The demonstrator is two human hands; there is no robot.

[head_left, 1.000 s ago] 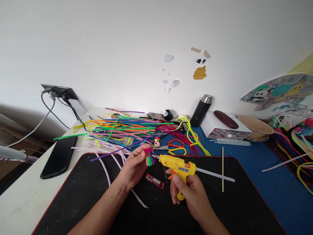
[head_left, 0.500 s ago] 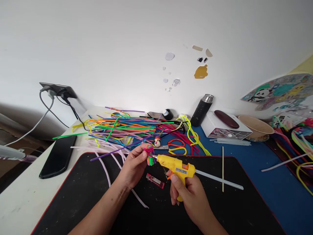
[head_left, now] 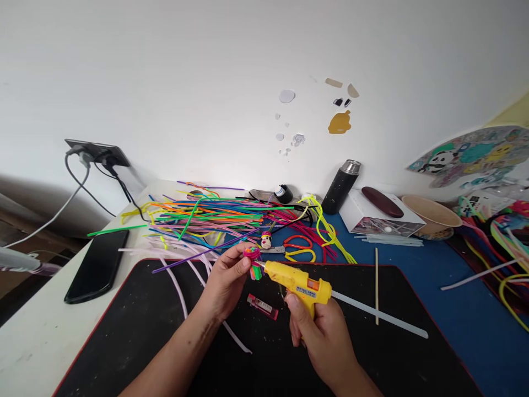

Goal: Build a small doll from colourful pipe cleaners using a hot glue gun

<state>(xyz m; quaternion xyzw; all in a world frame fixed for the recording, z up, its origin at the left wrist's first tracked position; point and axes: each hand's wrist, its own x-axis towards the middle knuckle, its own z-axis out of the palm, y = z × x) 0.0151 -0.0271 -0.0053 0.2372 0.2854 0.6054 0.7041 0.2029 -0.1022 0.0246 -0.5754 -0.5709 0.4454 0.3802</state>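
Between the thumb and fingers of my left hand (head_left: pixel 229 275) is a small multicoloured pipe-cleaner piece (head_left: pixel 255 264), pink on top with green and orange below. My right hand (head_left: pixel 320 331) grips a yellow glue gun (head_left: pixel 295 281) by its handle. The nozzle points left and meets the side of the colourful piece. A long translucent glue stick (head_left: pixel 380 314) sticks out of the gun's back end. Under the hands, a red lighter (head_left: pixel 263 306) lies on the black mat (head_left: pixel 248 375). Just behind the piece is a small figure with a pink top (head_left: pixel 265 240).
Coloured pipe cleaners (head_left: pixel 210 218) are heaped behind the mat, beside scissors (head_left: pixel 300 249). A black bottle (head_left: pixel 341 187), a white box (head_left: pixel 380 220) and a bowl (head_left: pixel 432 215) stand at the back right. A wooden stick (head_left: pixel 376 286) crosses under the glue stick. A phone (head_left: pixel 98 266) lies left.
The glue gun's rear and the glue stick have tipped slightly down and right, and the right fingers have shifted on the handle. The colourful piece has turned a little in my left hand.
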